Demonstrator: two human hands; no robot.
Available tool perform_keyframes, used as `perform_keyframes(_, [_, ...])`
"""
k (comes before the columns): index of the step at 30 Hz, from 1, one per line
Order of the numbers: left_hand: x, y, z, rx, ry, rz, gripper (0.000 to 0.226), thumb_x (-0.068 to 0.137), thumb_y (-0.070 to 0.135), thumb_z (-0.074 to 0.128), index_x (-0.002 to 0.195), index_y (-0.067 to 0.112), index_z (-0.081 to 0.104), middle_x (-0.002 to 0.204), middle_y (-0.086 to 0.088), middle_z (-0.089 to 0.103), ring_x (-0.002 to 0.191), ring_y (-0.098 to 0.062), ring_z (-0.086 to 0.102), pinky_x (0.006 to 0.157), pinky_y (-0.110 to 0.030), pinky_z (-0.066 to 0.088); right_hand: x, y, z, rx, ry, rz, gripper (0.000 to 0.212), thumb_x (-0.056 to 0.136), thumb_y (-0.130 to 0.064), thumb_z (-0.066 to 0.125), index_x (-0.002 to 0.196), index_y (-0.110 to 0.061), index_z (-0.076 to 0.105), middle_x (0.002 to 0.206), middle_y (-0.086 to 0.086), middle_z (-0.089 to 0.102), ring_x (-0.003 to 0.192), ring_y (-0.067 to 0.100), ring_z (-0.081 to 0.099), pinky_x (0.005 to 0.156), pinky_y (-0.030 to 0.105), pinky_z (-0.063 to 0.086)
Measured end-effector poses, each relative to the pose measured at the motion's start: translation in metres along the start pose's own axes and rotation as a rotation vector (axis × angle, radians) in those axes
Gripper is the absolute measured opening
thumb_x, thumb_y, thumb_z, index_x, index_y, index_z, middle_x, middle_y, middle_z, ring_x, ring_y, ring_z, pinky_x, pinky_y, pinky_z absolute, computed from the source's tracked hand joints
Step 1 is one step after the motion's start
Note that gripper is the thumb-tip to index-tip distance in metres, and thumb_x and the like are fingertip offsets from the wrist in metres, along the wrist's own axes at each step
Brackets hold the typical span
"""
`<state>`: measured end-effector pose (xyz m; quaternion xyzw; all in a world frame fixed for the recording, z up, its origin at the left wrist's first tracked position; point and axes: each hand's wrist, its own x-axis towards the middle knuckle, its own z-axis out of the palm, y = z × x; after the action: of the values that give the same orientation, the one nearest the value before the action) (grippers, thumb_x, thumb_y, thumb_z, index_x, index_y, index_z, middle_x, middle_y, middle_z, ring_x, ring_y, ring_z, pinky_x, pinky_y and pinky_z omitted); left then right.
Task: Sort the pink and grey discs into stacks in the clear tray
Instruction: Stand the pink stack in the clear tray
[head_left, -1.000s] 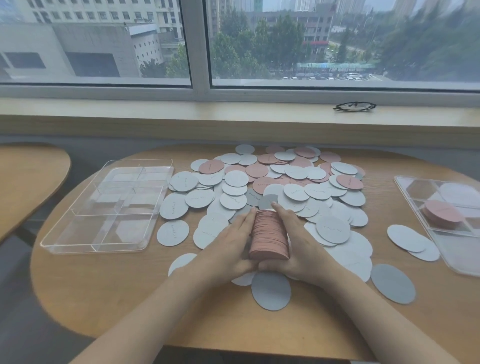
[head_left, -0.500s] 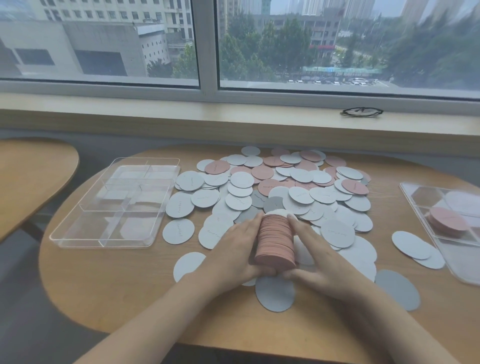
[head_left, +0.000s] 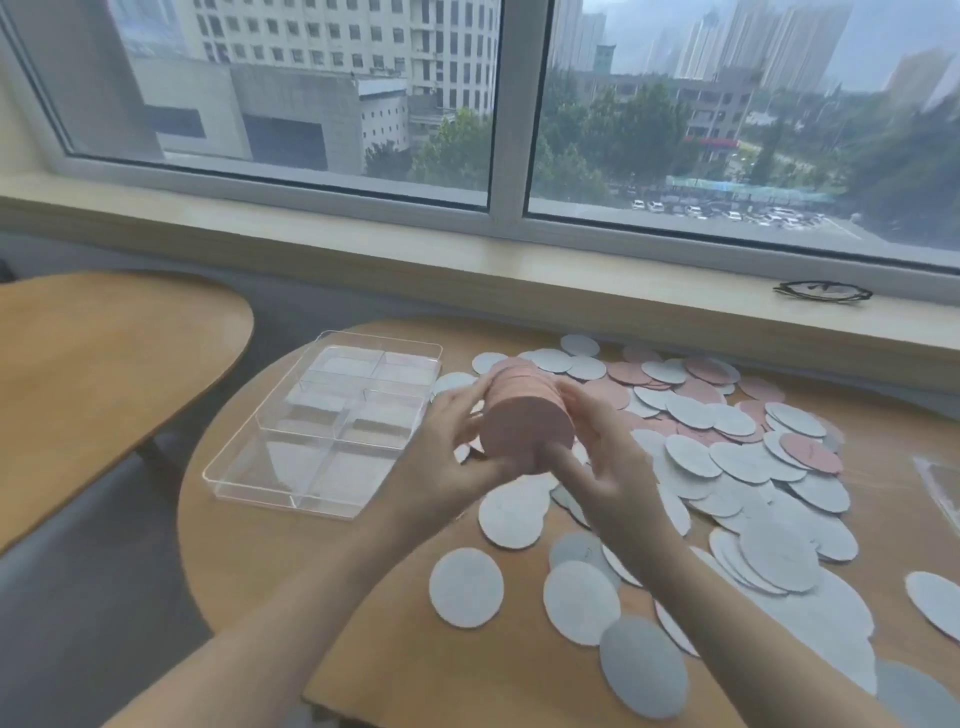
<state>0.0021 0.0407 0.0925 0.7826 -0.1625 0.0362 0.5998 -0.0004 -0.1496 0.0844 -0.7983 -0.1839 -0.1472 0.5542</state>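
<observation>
A thick stack of pink discs is held in the air on its side, above the round wooden table. My left hand grips its left side and my right hand grips its right side. The clear tray with several compartments lies just left of the stack and holds no discs that I can see. A loose pile of grey discs with some pink discs among them covers the table to the right.
A second wooden table stands at the left across a gap. A window sill runs behind, with a pair of glasses on it. The edge of another clear tray shows at far right.
Both hands have lifted the pink stack off the table and carried it left towards the clear tray. The camera has swung left and up.
</observation>
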Motion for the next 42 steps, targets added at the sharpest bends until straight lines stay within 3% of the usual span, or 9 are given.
perform_keyframes(7, [0.022, -0.032, -0.112, 0.157, 0.256, -0.119, 0.05, 0.095, 0.053, 0.06, 0.142, 0.051, 0.042, 0.132, 0.021, 0.059, 0.119, 0.003, 0.058, 0.103, -0.035, 0.048, 0.103, -0.01, 0.126, 0.185, -0.117, 0.247, 0.039, 0.093, -0.055, 0.055, 0.129, -0.042, 0.049, 0.116, -0.006, 0.069, 0.099, 0.011, 0.069, 0.095, 0.043, 0.053])
perform_keyframes(11, [0.035, -0.06, -0.162, 0.216, 0.277, -0.276, 0.058, 0.087, 0.068, 0.053, 0.142, 0.057, 0.038, 0.131, 0.022, 0.063, 0.121, -0.004, 0.06, 0.106, -0.041, 0.046, 0.135, -0.011, 0.178, 0.12, -0.233, 0.264, 0.033, 0.097, -0.054, 0.041, 0.123, -0.039, 0.055, 0.115, -0.012, 0.066, 0.1, 0.012, 0.067, 0.093, 0.044, 0.054])
perform_keyframes(16, [0.046, -0.075, -0.185, 0.204, 0.244, -0.345, 0.028, 0.102, 0.04, 0.046, 0.128, 0.05, 0.053, 0.115, 0.03, 0.066, 0.115, -0.005, 0.063, 0.098, -0.036, 0.05, 0.156, -0.004, 0.211, 0.008, -0.292, 0.29, 0.042, 0.098, -0.053, 0.034, 0.127, -0.032, 0.055, 0.121, -0.002, 0.066, 0.106, 0.019, 0.062, 0.094, 0.045, 0.051])
perform_keyframes(22, [0.056, -0.089, -0.189, 0.292, 0.266, -0.449, 0.044, 0.08, 0.06, 0.04, 0.121, 0.052, 0.052, 0.121, 0.019, 0.063, 0.113, -0.012, 0.061, 0.101, -0.046, 0.05, 0.17, 0.006, 0.222, -0.171, -0.361, 0.303, 0.043, 0.102, -0.046, 0.031, 0.131, -0.023, 0.053, 0.128, 0.004, 0.062, 0.116, 0.023, 0.055, 0.092, 0.038, 0.043])
perform_keyframes(25, [0.061, -0.085, -0.184, 0.373, 0.247, -0.438, 0.016, 0.1, 0.036, 0.045, 0.111, 0.046, 0.051, 0.113, 0.012, 0.062, 0.11, -0.015, 0.058, 0.098, -0.035, 0.046, 0.177, 0.009, 0.225, -0.328, -0.413, 0.296, 0.045, 0.103, -0.042, 0.031, 0.124, -0.01, 0.055, 0.125, 0.012, 0.062, 0.112, 0.031, 0.056, 0.09, 0.039, 0.044])
perform_keyframes(29, [0.062, -0.085, -0.187, 0.434, 0.231, -0.464, 0.017, 0.101, 0.039, 0.044, 0.113, 0.047, 0.054, 0.112, 0.015, 0.063, 0.113, -0.018, 0.058, 0.095, -0.036, 0.046, 0.179, 0.016, 0.231, -0.341, -0.417, 0.318, 0.048, 0.102, -0.046, 0.033, 0.125, -0.008, 0.055, 0.124, 0.014, 0.063, 0.113, 0.032, 0.057, 0.091, 0.039, 0.046])
perform_keyframes(34, [0.052, -0.084, -0.191, 0.469, 0.299, -0.494, 0.055, 0.103, 0.051, 0.043, 0.149, 0.022, 0.042, 0.144, 0.004, 0.052, 0.127, -0.017, 0.049, 0.099, -0.033, 0.036, 0.171, 0.012, 0.217, -0.222, -0.303, 0.305, 0.059, 0.099, -0.053, 0.038, 0.144, -0.015, 0.043, 0.141, 0.006, 0.054, 0.128, 0.022, 0.05, 0.106, 0.042, 0.039])
perform_keyframes(38, [0.023, -0.081, -0.181, 0.57, 0.436, -0.297, 0.054, 0.1, 0.049, 0.048, 0.147, 0.024, 0.041, 0.146, 0.005, 0.045, 0.134, -0.019, 0.044, 0.11, -0.047, 0.04, 0.142, 0.008, 0.166, -0.22, -0.231, 0.218, 0.044, 0.1, -0.047, 0.042, 0.134, -0.021, 0.052, 0.119, -0.003, 0.061, 0.108, 0.014, 0.056, 0.098, 0.038, 0.045])
perform_keyframes(42, [-0.024, -0.058, -0.129, 0.58, 0.348, 0.063, 0.035, 0.095, 0.042, 0.051, 0.129, 0.032, 0.052, 0.123, 0.018, 0.049, 0.117, -0.01, 0.047, 0.096, -0.031, 0.041, 0.086, 0.016, 0.106, -0.294, -0.246, 0.132, 0.031, 0.098, -0.042, 0.051, 0.124, -0.027, 0.057, 0.113, -0.01, 0.061, 0.104, 0.008, 0.055, 0.096, 0.034, 0.045])
